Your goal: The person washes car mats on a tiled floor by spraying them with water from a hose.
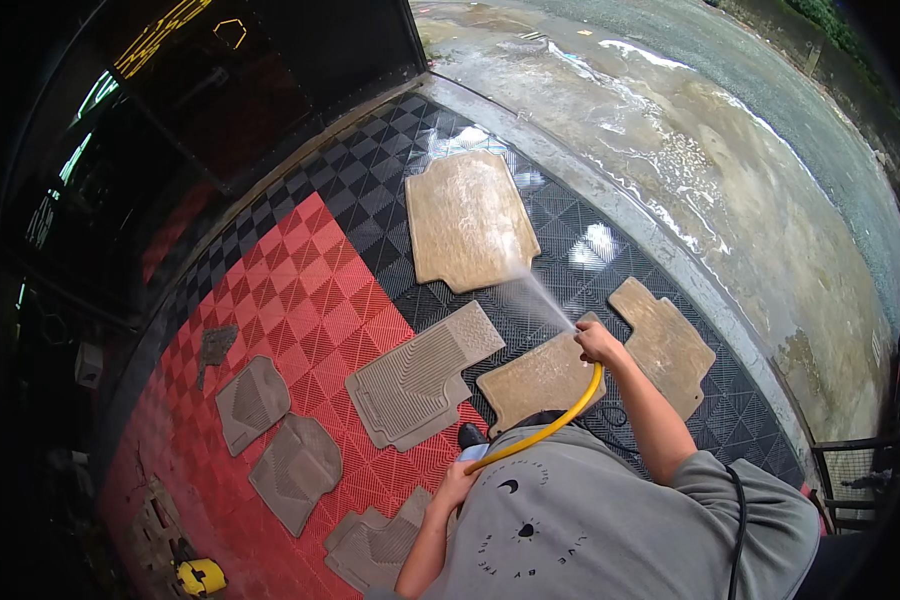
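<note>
My right hand (597, 342) grips the end of a yellow hose (562, 421), and a fan of water (546, 294) sprays from it. The spray lands on the lower right part of a wet tan carpet car mat (469, 217) lying flat on black tiles. Lower down, my left hand (456, 484) holds the same hose near my waist. Under my right hand lies a second tan mat (536, 375), partly hidden by the hose and my body. To its right is a third tan mat (664, 341) with a cut-out shape.
Ribbed rubber mats (420, 375) lie on the red tiles (300, 277) at left. A yellow-and-black machine (200, 576) stands at lower left. A concrete sill (615, 199) separates the tiles from wet, foamy concrete (720, 195) outside. Dark panels (330, 60) rise at upper left.
</note>
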Demonstrator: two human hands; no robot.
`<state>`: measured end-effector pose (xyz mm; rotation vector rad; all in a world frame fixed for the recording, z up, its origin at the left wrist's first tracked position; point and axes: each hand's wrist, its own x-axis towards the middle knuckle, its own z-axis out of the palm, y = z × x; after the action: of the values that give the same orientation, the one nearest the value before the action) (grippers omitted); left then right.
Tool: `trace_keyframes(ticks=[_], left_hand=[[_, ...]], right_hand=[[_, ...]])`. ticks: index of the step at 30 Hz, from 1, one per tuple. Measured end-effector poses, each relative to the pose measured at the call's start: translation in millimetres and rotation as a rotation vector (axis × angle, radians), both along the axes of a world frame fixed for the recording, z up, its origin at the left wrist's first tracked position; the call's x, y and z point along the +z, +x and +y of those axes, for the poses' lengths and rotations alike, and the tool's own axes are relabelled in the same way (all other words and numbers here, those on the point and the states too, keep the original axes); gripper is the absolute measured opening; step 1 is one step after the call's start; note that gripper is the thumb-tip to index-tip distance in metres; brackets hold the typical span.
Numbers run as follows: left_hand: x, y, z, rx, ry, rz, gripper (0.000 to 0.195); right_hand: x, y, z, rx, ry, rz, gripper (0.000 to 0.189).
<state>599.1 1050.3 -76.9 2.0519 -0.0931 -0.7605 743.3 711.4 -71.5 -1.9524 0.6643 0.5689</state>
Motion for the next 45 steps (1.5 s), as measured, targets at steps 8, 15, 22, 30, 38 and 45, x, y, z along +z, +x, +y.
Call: trace_keyframes(ticks=[8, 15, 22, 30, 38, 45], left_hand=[[-9.9, -3.3, 3.3, -0.01, -0.063, 0.006, 0.027], [-18.0, -6.4, 5.1, 0.004, -0.058, 0.004, 0.029], [-25.0, -9.1, 4.6, 0.023, -0.075, -0.022, 0.026], [-28.2, -11.0, 5.1, 0.02, -0.057, -0.039, 0.026], [-12.4, -5.9, 1.1, 0.018, -0.033, 0.004, 0.026], [-10.2, -3.1, -0.1, 0.005, -0.021, -0.001, 0.026]], right_hand=[[7.7, -4.8, -1.3, -0.105, -0.042, -0.093, 0.037], [3.4, -7.8, -5.2, -0.074, -0.015, -0.052, 0.037], [4.5, -8.3, -5.2, -0.115, 0.003, -0.083, 0.039], [13.2, -10.3, -4.0, -0.135, 0.041, -0.169, 0.042], [14.5, -10.9, -4.9, -0.196, 0.082, -0.192, 0.043], [20.4, -6.9, -1.4, -0.252, 0.077, -0.213, 0.04]])
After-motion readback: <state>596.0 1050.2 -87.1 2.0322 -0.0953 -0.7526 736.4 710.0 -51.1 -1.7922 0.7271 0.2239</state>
